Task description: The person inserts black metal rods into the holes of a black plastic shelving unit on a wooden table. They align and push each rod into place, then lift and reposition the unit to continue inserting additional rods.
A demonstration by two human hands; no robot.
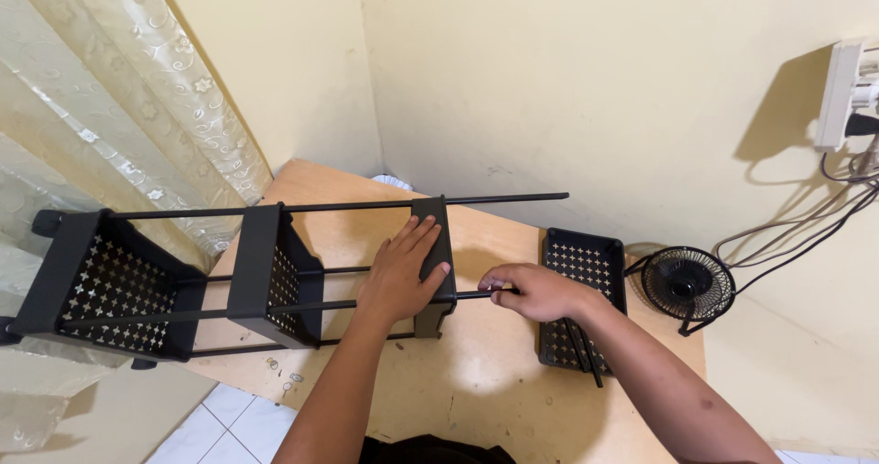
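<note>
A black tiered rack (pixel 174 285) lies on its side across a wooden table (pixel 476 382), its perforated shelves joined by thin black rods. My left hand (pixel 400 272) presses flat on the rightmost shelf (pixel 438 244) of the rack. Beside it, my right hand (pixel 536 290) pinches the end of a black rod (pixel 472 294) that sticks out of that shelf. A longer rod (pixel 508 196) juts out from the rack's far side. One loose black perforated shelf (pixel 586 262) lies flat on the table under my right forearm, with spare rods (pixel 586 359) resting on it.
A small black desk fan (pixel 687 285) stands at the table's right end. Cables (pixel 824 217) run up the wall to a white power strip (pixel 842 93). A patterned curtain (pixel 110 107) hangs at the left. Small screws (pixel 284 377) lie near the table's front edge, above a tiled floor (pixel 229 427).
</note>
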